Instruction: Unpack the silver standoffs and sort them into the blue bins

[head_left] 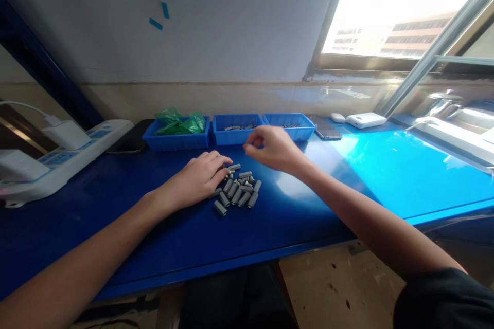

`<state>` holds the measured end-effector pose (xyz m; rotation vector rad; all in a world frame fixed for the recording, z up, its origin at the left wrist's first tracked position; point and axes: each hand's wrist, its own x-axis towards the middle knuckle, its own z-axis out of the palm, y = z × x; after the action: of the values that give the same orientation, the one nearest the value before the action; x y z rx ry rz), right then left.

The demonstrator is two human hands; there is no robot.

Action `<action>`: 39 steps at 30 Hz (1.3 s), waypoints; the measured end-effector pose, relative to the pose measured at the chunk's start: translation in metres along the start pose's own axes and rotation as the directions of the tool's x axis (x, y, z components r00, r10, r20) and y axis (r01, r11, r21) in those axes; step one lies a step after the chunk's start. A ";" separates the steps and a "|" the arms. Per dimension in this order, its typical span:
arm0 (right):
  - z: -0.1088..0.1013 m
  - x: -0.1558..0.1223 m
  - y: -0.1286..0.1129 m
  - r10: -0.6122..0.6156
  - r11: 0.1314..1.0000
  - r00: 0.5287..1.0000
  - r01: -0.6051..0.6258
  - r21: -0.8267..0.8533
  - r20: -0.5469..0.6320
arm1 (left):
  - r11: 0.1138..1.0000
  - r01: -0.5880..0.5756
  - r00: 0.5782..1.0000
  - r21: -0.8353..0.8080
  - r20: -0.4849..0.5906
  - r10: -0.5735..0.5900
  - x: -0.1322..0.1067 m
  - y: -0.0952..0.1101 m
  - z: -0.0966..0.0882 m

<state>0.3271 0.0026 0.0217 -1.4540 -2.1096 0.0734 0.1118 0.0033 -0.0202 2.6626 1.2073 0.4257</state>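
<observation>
A heap of several small grey metal cylinders [239,190] lies on the blue table [116,236]. My left hand [204,177] rests palm down on the table, its fingers laid together and their tips touching the heap's left edge. My right hand [272,149] is raised just above the table behind the heap, in front of the middle blue bin [235,129]. Its fingers are curled into a pinch; what they hold is too small to make out.
Three blue bins stand in a row at the wall: the left one [175,136] holds green bags, the right one [289,126] small grey parts. A white power strip [57,159] lies far left, a dark phone [328,131] and white devices [365,120] right.
</observation>
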 end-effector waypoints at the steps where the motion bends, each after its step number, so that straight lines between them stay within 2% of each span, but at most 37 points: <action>1: -0.007 0.004 0.007 -0.004 1.000 0.990 0.001 -0.018 -0.138 | 1.000 0.012 1.000 -0.015 -0.019 -0.012 0.000 0.001 0.000; 3: -0.017 0.013 0.027 0.007 0.994 0.931 -0.046 -0.098 -0.364 | 0.997 0.054 0.995 -0.049 -0.080 -0.058 0.000 0.004 -0.002; 4: -0.019 0.016 0.037 0.022 0.986 0.902 -0.090 -0.137 -0.431 | 0.995 0.080 0.989 -0.066 -0.117 -0.087 0.000 0.005 -0.003; 5: -0.018 0.017 0.046 0.031 0.977 0.893 -0.121 -0.173 -0.449 | 0.992 0.100 0.982 -0.080 -0.152 -0.112 0.000 0.006 -0.003; 7: -0.010 0.014 0.055 0.016 0.973 0.933 -0.097 -0.210 -0.359 | 0.992 0.098 0.977 -0.085 -0.181 -0.112 0.001 0.007 -0.004; 9: 0.002 0.006 0.048 -0.080 0.981 0.980 0.045 -0.188 -0.182 | 0.997 0.052 0.987 -0.061 -0.151 -0.060 0.001 0.007 -0.005; 12: 0.017 -0.010 0.018 -0.259 0.961 0.966 0.260 -0.094 0.020 | 1.000 -0.001 0.996 -0.029 -0.084 -0.001 0.001 0.006 -0.003; 14: 0.024 -0.017 0.000 -0.302 0.949 0.946 0.311 -0.057 0.119 | 1.000 -0.023 0.998 -0.016 -0.057 0.022 0.000 0.006 -0.002; 17: 0.030 -0.021 -0.009 -0.262 0.964 0.943 0.267 0.001 0.206 | 0.999 -0.044 0.998 -0.010 -0.037 0.043 0.000 0.005 -0.001; 24: 0.035 -0.017 -0.003 -0.108 0.988 0.959 0.075 0.131 0.263 | 0.999 -0.046 0.998 -0.015 -0.039 0.046 0.000 0.003 0.002; 28: 0.035 -0.015 -0.002 -0.084 0.987 0.950 0.037 0.158 0.301 | 0.998 -0.058 0.996 0.004 -0.069 0.058 0.000 0.005 0.002; 31: 0.039 -0.015 0.001 -0.140 0.987 0.957 0.116 0.109 0.253 | 0.999 -0.042 0.995 0.017 -0.086 0.043 0.002 0.008 0.003; 35: 0.044 -0.014 0.003 -0.291 0.956 0.948 0.282 0.081 0.126 | 1.000 0.000 0.990 0.020 -0.141 0.003 0.005 0.012 0.003; 37: 0.039 -0.012 0.003 -0.356 0.932 0.934 0.353 0.077 0.024 | 1.000 0.023 0.986 0.015 -0.163 -0.020 0.007 0.015 0.003; 39: 0.024 -0.007 0.006 -0.409 0.906 0.903 0.419 0.061 -0.129 | 0.999 0.043 0.984 0.013 -0.171 -0.040 0.008 0.017 0.002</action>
<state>0.3225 0.0053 -0.0038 -0.9091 -2.2439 -0.0781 0.1292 -0.0020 -0.0158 2.6551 1.3156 0.6518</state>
